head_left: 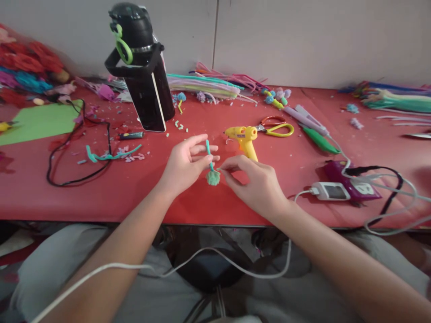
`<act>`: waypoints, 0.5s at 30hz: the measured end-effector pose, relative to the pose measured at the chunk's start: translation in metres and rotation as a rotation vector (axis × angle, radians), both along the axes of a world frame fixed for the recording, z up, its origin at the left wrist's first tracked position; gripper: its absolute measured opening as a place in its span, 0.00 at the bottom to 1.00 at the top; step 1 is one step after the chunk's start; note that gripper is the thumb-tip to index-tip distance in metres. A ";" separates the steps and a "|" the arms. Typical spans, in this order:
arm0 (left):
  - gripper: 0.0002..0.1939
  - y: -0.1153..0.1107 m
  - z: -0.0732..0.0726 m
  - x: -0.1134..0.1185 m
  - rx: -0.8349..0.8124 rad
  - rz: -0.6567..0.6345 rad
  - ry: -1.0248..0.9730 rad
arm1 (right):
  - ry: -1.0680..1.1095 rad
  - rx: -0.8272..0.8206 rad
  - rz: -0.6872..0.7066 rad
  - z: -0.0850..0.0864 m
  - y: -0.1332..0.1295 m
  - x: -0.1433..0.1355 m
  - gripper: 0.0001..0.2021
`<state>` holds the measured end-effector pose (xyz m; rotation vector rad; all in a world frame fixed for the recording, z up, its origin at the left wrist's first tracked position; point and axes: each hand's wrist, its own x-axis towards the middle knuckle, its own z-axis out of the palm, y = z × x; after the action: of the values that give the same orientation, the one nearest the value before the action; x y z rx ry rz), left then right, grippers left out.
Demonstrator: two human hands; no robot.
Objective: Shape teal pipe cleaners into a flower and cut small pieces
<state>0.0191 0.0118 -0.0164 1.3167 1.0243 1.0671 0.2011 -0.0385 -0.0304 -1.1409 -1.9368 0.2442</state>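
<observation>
My left hand pinches a teal pipe cleaner between thumb and fingers, its other fingers stretched to the right. At the lower end of this stem is a fluffy pale green ball. Close to the ball's right side, my right hand is closed in a pinch. A tiny green piece shows at its fingertips; whether it is joined to the ball I cannot tell. Just beyond my right hand, a yellow glue gun lies on the red table.
Behind the glue gun are pliers-like cutters with red and yellow handles. A tall black flask with a phone leaning on it stands back left. Bundles of pipe cleaners line the wall. A power bank and cables lie at right.
</observation>
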 end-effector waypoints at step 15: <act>0.31 -0.001 -0.003 0.002 0.019 -0.021 0.005 | -0.020 -0.002 -0.032 -0.003 -0.003 -0.005 0.05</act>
<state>0.0209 0.0107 -0.0197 1.3440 1.0041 1.0603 0.1961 -0.0411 -0.0337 -1.1786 -1.9350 0.2179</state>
